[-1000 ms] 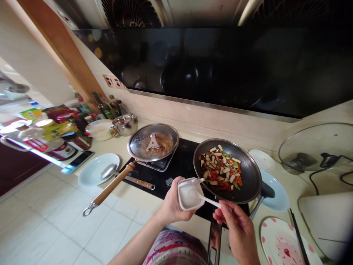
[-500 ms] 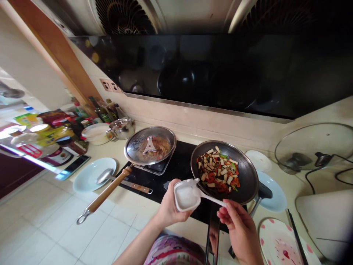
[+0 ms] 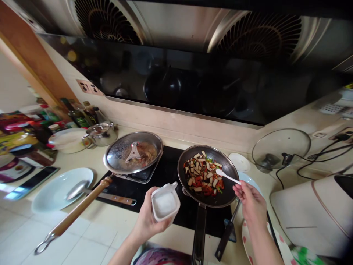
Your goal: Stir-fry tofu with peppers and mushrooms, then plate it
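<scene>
While the left hand (image 3: pixel 151 217) curls its fingers around a white jar (image 3: pixel 178 206), the right hand (image 3: pixel 252 202) pinches the tail of a white spoon (image 3: pixel 229 176) between thumb and fingertips. In the head view, the jar is held up over the front edge of the hob (image 3: pixel 172 158), its mouth open toward the camera and white contents (image 3: pixel 164 203) showing inside. The spoon reaches in past the right rim of the wok (image 3: pixel 228 162), its bowl over the food (image 3: pixel 197 171); whether it touches the food I cannot tell. That food, pale pieces among red, dark and green ones, lies mostly toward the wok's left side, and the wok sits on the right half of the hob, its black handle (image 3: pixel 199 233) pointing over the counter's front edge. On the hob's left half is a pan under a clear lid (image 3: pixel 147 152), its wooden handle (image 3: pixel 79 206) slanting out past the counter (image 3: pixel 121 219) edge. A metal ladle (image 3: pixel 78 189) spans from a pale blue plate (image 3: pixel 45 197) to the hob's front left corner. At the hob's front right corner lies a spatula (image 3: pixel 227 232), near a spotted plate (image 3: pixel 245 239) partly hidden by the right forearm. A glass lid (image 3: pixel 286 143) stands toward the counter's back right corner, behind a white appliance (image 3: pixel 309 209).
</scene>
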The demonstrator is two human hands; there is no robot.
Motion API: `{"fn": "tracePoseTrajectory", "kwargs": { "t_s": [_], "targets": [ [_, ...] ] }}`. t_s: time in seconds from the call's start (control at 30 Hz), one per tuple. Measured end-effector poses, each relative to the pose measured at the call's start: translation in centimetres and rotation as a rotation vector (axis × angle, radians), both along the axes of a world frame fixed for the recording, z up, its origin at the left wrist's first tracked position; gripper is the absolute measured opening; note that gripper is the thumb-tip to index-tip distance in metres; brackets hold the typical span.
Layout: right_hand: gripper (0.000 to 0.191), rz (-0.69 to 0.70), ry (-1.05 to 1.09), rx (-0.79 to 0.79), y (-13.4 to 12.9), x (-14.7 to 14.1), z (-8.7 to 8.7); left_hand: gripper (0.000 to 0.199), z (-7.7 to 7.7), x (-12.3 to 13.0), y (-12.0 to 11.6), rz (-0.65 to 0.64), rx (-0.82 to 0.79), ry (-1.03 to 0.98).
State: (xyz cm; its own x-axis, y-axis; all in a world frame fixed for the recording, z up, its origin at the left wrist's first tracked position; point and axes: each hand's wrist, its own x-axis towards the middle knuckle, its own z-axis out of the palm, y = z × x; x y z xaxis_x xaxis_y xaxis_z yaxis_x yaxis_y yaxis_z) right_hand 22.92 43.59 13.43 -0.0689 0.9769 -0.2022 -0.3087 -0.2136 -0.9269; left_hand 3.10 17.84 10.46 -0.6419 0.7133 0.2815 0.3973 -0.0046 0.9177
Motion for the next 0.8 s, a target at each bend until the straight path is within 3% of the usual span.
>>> {"fn": "tracePoseTrajectory", "kwargs": {
  "t_s": [0.1, 0.4, 0.8],
  "targets": [
    [0.049, 0.06, -0.03, 0.002, 0.1, 0.2, 0.1, 0.071, 0.2, 0.0, 0.0, -0.008, 0.013, -0.006],
    [0.049, 0.051, 0.001, 0.072, 1.0, -1.6, 1.7, 0.072, 0.1, 0.1, -0.3, 0.02, -0.013, 0.035],
    [0.048, 0.006, -0.047, 0.089, 2.2, 0.3, 1.3, 0.072, -0.1, 0.0, -1.3, 0.045, -0.028, 0.016]
  ]
}}
